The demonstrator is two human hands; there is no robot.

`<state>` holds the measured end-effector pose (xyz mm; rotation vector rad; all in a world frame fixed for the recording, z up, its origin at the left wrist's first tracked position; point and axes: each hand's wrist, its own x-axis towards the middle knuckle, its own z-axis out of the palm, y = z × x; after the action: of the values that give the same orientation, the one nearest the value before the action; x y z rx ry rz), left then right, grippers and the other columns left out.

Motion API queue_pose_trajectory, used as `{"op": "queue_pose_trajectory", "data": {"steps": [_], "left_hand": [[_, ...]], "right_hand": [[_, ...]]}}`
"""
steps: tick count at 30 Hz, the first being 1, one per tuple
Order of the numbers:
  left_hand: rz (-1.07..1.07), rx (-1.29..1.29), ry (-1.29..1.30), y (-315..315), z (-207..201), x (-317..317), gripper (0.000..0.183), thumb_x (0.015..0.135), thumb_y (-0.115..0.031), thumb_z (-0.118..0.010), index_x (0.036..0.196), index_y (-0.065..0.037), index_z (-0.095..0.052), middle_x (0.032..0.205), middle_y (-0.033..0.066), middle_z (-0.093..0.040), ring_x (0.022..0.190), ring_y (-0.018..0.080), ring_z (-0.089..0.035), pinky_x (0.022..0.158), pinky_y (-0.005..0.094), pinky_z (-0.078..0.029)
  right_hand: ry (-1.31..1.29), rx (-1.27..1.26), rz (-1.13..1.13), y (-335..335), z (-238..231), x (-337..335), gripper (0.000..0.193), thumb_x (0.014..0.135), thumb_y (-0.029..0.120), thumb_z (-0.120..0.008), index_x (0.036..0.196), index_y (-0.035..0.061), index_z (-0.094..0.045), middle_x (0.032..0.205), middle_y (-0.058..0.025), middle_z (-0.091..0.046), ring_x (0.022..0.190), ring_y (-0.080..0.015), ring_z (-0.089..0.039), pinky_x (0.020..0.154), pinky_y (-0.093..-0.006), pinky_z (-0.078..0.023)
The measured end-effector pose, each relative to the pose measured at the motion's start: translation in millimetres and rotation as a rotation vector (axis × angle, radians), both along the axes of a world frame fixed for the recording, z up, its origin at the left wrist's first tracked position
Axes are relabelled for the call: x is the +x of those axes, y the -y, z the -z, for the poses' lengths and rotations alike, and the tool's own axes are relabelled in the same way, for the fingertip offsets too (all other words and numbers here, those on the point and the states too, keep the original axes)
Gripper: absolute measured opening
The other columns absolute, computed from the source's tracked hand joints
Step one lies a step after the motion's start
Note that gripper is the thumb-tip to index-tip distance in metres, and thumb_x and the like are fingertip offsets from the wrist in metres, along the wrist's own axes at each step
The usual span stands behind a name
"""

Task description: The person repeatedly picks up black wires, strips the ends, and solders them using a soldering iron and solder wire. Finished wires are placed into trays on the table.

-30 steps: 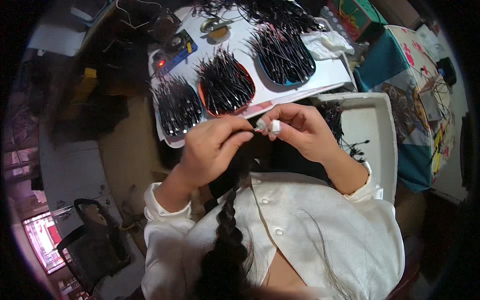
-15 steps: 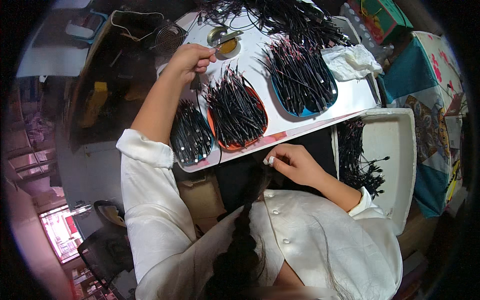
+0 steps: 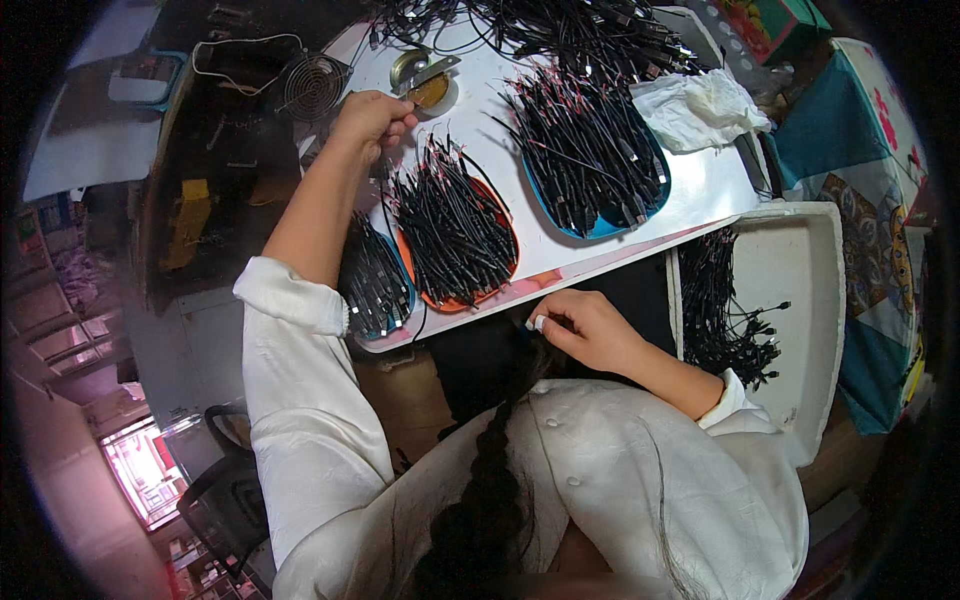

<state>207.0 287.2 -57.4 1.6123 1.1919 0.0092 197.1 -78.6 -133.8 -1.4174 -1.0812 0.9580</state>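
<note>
At the far left of the white table, my left hand point(image 3: 375, 122) is closed in a pinch beside a small round tin point(image 3: 430, 94) of amber stuff. A thin cable end seems to be between its fingertips; the rest is hidden by the hand. Below that hand, an orange tray point(image 3: 514, 262) and a blue tray point(image 3: 408, 312) hold bundles of black cables. My right hand point(image 3: 590, 325) stays curled just off the table's near edge, with white coverings on two fingertips. Whatever it grips, if anything, is too small to make out.
A larger blue tray point(image 3: 600, 232) bears black cables with reddish wire ends. Behind it lies a heap of black cables point(image 3: 590, 35), with crumpled white tissue point(image 3: 700, 108) to the right. A white foam box point(image 3: 790, 310) with more cables stands at lower right. A round fan grille point(image 3: 312, 88) is at left.
The whole view has shifted, so the table and trays appear further left. My left hand keeps its pinch by the tin, its fingertips slightly lower; my right hand holds nearly the same pose.
</note>
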Motion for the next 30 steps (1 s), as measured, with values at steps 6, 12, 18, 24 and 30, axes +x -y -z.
{"op": "queue_pose_trajectory", "data": {"steps": [6,12,18,24,30], "left_hand": [[0.032,0.106,-0.015,2.4,6.3,1.2,0.011,0.083,-0.002,-0.064,0.078,-0.003,-0.054,0.067,0.0103,-0.064,0.046,0.007,-0.049,0.038,0.0226,-0.034],[0.038,0.182,-0.026,8.2,2.6,3.1,0.01,0.083,-0.003,-0.064,0.08,-0.003,-0.055,0.067,0.009,-0.064,0.047,0.0075,-0.049,0.039,0.0234,-0.033],[-0.023,-0.019,0.189,-14.9,-39.0,-35.8,0.009,0.089,-0.005,-0.059,0.085,0.001,-0.054,0.072,0.0074,-0.058,0.048,0.0058,-0.039,0.042,0.0225,-0.029],[-0.257,-0.078,0.18,-51.7,-47.2,-85.2,0.009,0.091,-0.004,-0.054,0.087,0.004,-0.052,0.074,0.0094,-0.056,0.047,0.0045,-0.035,0.039,0.0198,-0.025],[-0.302,-0.11,0.219,-70.4,-27.9,-95.0,0.01,0.089,-0.003,-0.054,0.088,0.007,-0.053,0.074,0.0102,-0.056,0.045,0.0076,-0.036,0.04,0.0227,-0.028]], "right_hand": [[0.019,0.055,0.016,1.4,1.9,0.4,0.013,0.084,0.007,-0.059,0.093,-0.0003,-0.065,0.078,-0.0148,-0.062,0.064,-0.0243,-0.059,0.058,-0.0323,-0.046],[0.019,0.027,0.005,1.4,0.6,1.5,0.012,0.084,0.006,-0.059,0.093,-0.0003,-0.064,0.081,-0.015,-0.062,0.066,-0.0244,-0.059,0.06,-0.0324,-0.046],[0.056,0.01,-0.028,3.8,-4.4,3.7,0.015,0.083,0.01,-0.057,0.091,-0.001,-0.063,0.085,-0.02,-0.062,0.079,-0.0368,-0.061,0.071,-0.0417,-0.049],[0.16,-0.013,-0.058,0.7,-0.7,-3.3,0.013,0.083,0.009,-0.057,0.09,-0.0006,-0.061,0.086,-0.019,-0.061,0.081,-0.0366,-0.06,0.073,-0.0434,-0.049],[0.271,-0.014,-0.06,0.0,3.4,-8.8,0.012,0.081,0.005,-0.058,0.091,-0.0004,-0.062,0.085,-0.0174,-0.06,0.078,-0.0353,-0.06,0.07,-0.0407,-0.049]]}}
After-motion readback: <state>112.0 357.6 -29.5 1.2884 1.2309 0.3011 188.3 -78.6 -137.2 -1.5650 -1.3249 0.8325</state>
